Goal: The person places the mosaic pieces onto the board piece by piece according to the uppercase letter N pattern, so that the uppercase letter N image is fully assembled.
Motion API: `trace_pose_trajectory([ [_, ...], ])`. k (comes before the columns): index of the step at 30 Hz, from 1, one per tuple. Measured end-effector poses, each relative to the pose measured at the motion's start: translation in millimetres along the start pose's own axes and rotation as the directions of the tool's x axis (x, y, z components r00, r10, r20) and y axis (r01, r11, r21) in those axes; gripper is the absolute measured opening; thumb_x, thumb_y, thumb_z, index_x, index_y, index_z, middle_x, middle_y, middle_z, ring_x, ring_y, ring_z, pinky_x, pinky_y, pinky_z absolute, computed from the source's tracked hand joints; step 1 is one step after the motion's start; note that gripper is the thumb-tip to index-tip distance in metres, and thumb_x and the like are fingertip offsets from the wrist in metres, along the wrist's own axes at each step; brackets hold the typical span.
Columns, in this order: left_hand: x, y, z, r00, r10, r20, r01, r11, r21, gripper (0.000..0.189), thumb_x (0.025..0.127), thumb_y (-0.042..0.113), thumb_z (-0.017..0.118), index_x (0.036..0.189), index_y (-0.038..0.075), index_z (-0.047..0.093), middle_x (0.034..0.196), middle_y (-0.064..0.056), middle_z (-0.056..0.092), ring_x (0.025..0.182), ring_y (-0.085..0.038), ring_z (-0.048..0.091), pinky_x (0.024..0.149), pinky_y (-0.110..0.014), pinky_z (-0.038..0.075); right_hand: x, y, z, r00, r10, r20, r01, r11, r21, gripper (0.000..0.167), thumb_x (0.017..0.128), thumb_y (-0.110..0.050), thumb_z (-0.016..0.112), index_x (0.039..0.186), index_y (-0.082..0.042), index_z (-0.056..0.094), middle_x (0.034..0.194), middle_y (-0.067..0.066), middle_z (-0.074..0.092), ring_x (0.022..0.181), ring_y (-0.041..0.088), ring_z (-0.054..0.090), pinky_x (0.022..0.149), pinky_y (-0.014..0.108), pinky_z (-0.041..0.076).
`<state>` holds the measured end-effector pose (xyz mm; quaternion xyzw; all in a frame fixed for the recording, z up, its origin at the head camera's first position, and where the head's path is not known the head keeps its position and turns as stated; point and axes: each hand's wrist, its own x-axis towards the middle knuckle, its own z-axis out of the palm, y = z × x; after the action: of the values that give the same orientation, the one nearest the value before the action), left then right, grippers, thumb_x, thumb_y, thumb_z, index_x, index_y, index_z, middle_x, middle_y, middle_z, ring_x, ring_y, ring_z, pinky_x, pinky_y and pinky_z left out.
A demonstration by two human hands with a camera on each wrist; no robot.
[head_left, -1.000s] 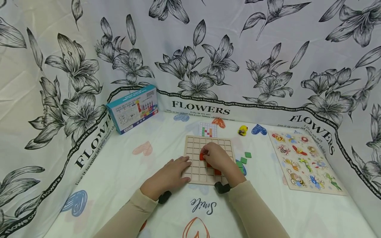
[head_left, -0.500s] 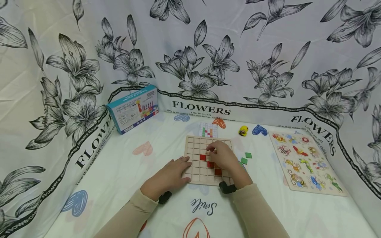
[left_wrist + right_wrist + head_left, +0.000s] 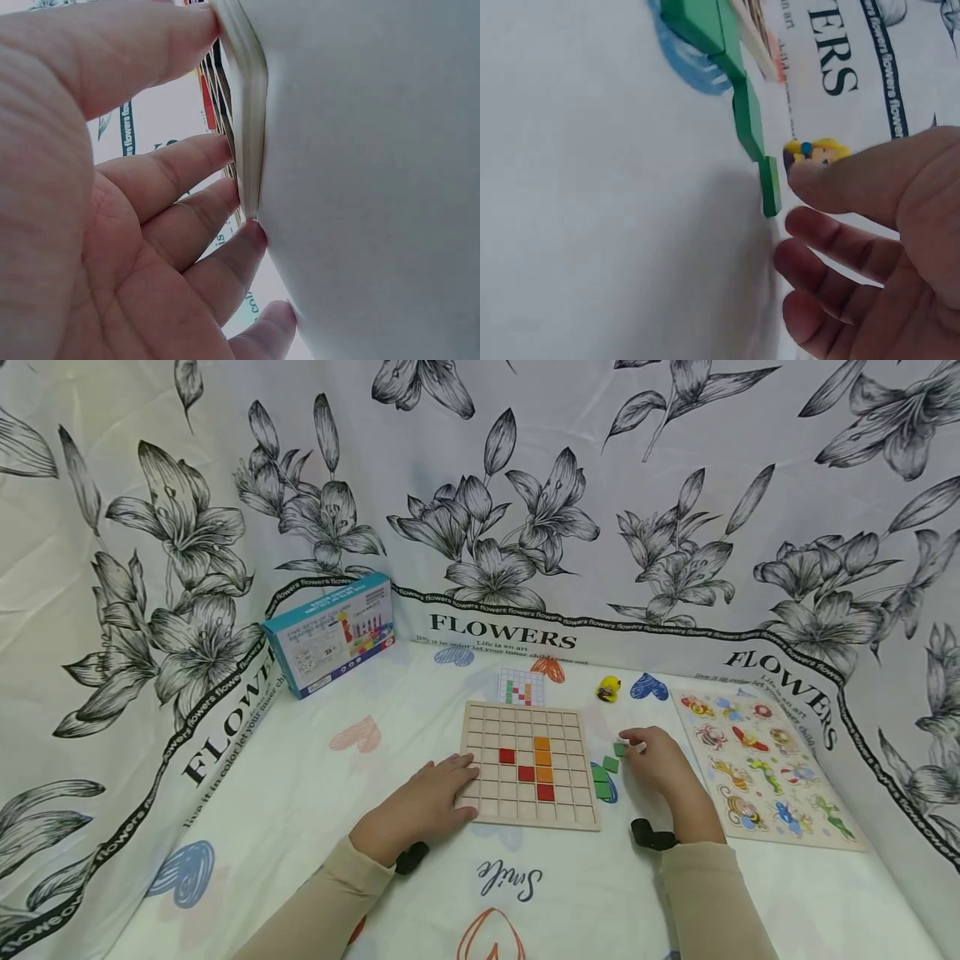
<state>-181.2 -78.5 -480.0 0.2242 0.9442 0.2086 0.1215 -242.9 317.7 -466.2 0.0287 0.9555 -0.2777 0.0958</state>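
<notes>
A wooden grid board [image 3: 487, 808] lies in front of me, with several red tiles [image 3: 526, 773] in a diagonal and a column of orange tiles [image 3: 542, 758] in its cells. My left hand [image 3: 422, 806] rests on the board's left edge, fingers extended; the left wrist view shows its fingertips against the board's side [image 3: 255, 150]. To the right of the board my right hand [image 3: 663, 770] is over the farthest green tile [image 3: 619, 750]. In the right wrist view, its thumb and fingers are spread beside that green tile [image 3: 770, 186], holding nothing.
More green tiles [image 3: 602, 782] lie along the board's right side. Behind the board are a pattern card [image 3: 521, 687] and a yellow toy duck [image 3: 609, 689]. An insect puzzle board [image 3: 765, 768] lies at right, a blue-and-white box [image 3: 330, 635] at back left.
My right hand has left the grid board and moved right to the green tiles, uncovering the red and orange tiles. The left hand has stayed at the board's left edge.
</notes>
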Motion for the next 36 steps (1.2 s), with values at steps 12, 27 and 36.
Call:
trace_pose_trajectory([
  [12, -2.3, 2.3, -1.8, 1.000, 0.001, 0.002, -0.001, 1.000, -0.021, 0.065, 0.102, 0.032, 0.078, 0.159, 0.008, 0.057, 0.175, -0.010, 0.042, 0.164, -0.033, 0.036, 0.134, -0.060, 0.029, -0.7, 5.6, 10.3, 1.000, 0.019, -0.020, -0.018, 0.999, 0.049, 0.031, 0.106, -0.011, 0.064, 0.135, -0.002, 0.068, 0.135, 0.023, 0.062, 0.116, 0.038, 0.059, 0.105, 0.059, 0.053],
  [27, -2.4, -0.3, -2.8, 1.000, -0.001, -0.003, 0.001, 0.999, -0.037, 0.065, 0.103, 0.032, 0.077, 0.159, 0.008, 0.056, 0.175, -0.010, 0.041, 0.165, -0.034, 0.035, 0.134, -0.061, 0.028, 4.5, -116.6, 49.7, 0.971, -0.235, -0.052, 0.239, 0.967, 0.086, 0.010, 0.108, -0.014, 0.068, 0.118, -0.012, 0.071, 0.113, 0.007, 0.074, 0.102, 0.026, 0.064, 0.098, 0.046, 0.061],
  [36, -1.1, -2.9, -1.2, 1.000, 0.017, -0.010, -0.017, 1.000, -0.021, 0.065, 0.102, 0.034, 0.077, 0.158, 0.008, 0.057, 0.174, -0.010, 0.043, 0.164, -0.034, 0.037, 0.133, -0.062, 0.030, 32.4, -167.9, 85.8, 0.933, -0.356, 0.057, 0.355, 0.934, 0.027, 0.005, 0.109, -0.014, 0.068, 0.111, -0.011, 0.071, 0.102, 0.003, 0.070, 0.092, 0.022, 0.061, 0.087, 0.039, 0.055],
])
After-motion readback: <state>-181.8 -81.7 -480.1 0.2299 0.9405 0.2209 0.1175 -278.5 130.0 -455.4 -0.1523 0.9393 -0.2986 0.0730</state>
